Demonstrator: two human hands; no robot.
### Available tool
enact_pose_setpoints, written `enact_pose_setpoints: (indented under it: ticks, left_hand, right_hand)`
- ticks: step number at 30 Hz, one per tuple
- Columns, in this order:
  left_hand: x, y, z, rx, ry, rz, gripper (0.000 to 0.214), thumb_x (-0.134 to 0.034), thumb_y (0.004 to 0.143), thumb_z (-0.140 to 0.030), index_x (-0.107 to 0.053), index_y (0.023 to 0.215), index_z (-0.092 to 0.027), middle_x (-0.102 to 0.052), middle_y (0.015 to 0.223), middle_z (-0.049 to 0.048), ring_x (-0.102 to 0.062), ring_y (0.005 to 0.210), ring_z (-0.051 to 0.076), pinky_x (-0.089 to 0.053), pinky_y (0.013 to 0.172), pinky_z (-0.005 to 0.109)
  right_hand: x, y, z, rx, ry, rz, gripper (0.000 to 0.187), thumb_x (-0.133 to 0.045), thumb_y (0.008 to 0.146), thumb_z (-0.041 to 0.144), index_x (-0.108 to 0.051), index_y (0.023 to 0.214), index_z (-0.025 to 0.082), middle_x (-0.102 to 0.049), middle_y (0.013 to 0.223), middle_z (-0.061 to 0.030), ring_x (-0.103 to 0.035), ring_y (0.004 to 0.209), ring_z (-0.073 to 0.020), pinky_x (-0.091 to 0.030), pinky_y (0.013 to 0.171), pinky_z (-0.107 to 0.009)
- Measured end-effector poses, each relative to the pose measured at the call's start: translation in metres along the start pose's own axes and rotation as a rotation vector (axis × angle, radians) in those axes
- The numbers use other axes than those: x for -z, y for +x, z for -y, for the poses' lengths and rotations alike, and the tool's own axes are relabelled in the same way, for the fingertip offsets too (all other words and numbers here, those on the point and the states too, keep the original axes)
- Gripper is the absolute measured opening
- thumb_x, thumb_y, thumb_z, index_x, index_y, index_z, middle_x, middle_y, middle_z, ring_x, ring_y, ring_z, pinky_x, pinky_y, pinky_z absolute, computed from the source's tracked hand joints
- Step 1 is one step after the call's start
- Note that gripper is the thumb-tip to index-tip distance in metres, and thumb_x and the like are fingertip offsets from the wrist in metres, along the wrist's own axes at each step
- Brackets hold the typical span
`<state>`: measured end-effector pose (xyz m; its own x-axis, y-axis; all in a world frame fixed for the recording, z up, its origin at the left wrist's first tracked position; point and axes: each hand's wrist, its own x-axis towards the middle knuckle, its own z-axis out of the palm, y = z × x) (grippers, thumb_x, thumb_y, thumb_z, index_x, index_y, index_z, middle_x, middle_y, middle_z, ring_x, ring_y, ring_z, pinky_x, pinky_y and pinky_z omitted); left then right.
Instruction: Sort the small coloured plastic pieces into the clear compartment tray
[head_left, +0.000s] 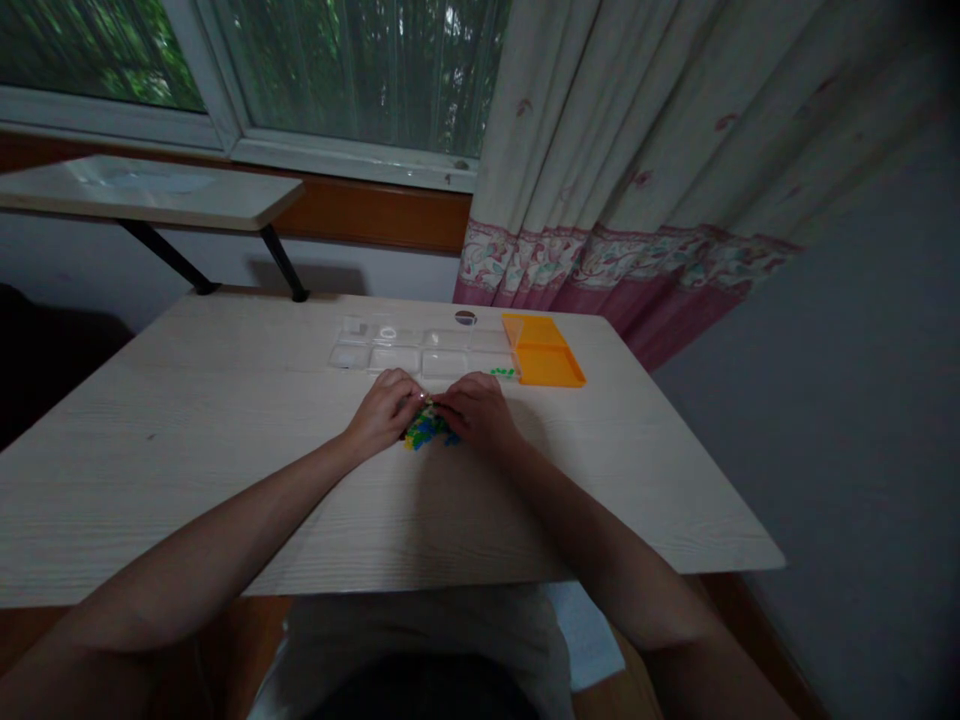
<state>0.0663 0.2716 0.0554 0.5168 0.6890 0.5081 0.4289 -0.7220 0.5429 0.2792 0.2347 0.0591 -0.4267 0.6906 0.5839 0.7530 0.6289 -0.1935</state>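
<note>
My left hand [384, 412] and my right hand [481, 410] meet over the middle of the table. Between and beneath them is a cluster of small green, blue and yellow plastic pieces [426, 428]; whether they are loose or joined I cannot tell. The fingertips of both hands are pinched together at its far side, where a small pale spot shows, too small to name. Just beyond the hands lies a clear plastic compartment box [395, 359]. A few bright green pieces [502, 372] sit in its near right compartment.
An orange tray [551, 350] stands at the right end of the clear box. Behind the box is a small dark round object [466, 317]. A raised shelf [150, 195] on black legs occupies the table's [262, 400] back left. A curtain [592, 180] hangs at the back right.
</note>
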Motion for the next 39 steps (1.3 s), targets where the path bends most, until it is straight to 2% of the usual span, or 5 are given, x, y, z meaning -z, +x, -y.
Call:
enact_pose_setpoints:
  ticks: [7,16,26,32,39]
  left_hand:
    - [0.0,-0.001,0.0,0.037,0.063,-0.001,0.024,-0.046,0.098,-0.032,-0.063,0.087,-0.019,-0.056,0.088,0.0058,-0.052,0.093,0.021,-0.043,0.087,0.038]
    - [0.011,-0.004,0.004,-0.009,0.232,0.138,0.015,-0.062,0.089,-0.035,-0.067,0.096,-0.023,-0.058,0.099,0.0072,-0.05,0.099,0.026,-0.04,0.09,0.042]
    - [0.005,-0.003,0.009,-0.003,0.257,0.187,0.018,-0.055,0.093,-0.034,-0.064,0.09,-0.019,-0.06,0.097,0.008,-0.051,0.095,0.025,-0.041,0.086,0.041]
    - [0.002,-0.002,0.006,0.023,0.164,0.069,0.02,-0.048,0.097,-0.032,-0.062,0.09,-0.019,-0.059,0.093,0.0079,-0.052,0.097,0.024,-0.042,0.09,0.041]
    - [-0.006,0.0,0.005,0.111,-0.041,-0.079,0.021,-0.049,0.097,-0.034,-0.061,0.087,-0.019,-0.059,0.089,0.0054,-0.055,0.094,0.021,-0.044,0.089,0.038]
  right_hand:
    - [-0.002,-0.001,-0.003,-0.025,-0.01,0.011,0.019,-0.058,0.094,0.032,-0.076,0.099,0.026,-0.072,0.093,-0.0041,-0.057,0.095,-0.0193,-0.038,0.091,-0.036]
    - [0.003,-0.002,-0.008,-0.078,-0.011,0.007,0.02,-0.057,0.094,0.033,-0.075,0.099,0.026,-0.07,0.087,-0.0036,-0.056,0.092,-0.0197,-0.037,0.085,-0.036]
    - [0.005,0.0,-0.005,-0.077,0.001,0.011,0.021,-0.056,0.095,0.034,-0.075,0.097,0.025,-0.071,0.086,-0.0035,-0.057,0.091,-0.0188,-0.037,0.086,-0.036]
    - [0.003,0.001,-0.004,-0.066,0.002,0.035,0.019,-0.058,0.094,0.032,-0.076,0.097,0.026,-0.071,0.089,-0.0036,-0.057,0.091,-0.0187,-0.036,0.087,-0.036]
    - [-0.001,0.001,0.001,-0.032,-0.022,-0.003,0.023,-0.057,0.095,0.036,-0.073,0.108,0.026,-0.072,0.092,-0.0048,-0.058,0.093,-0.0203,-0.037,0.088,-0.037]
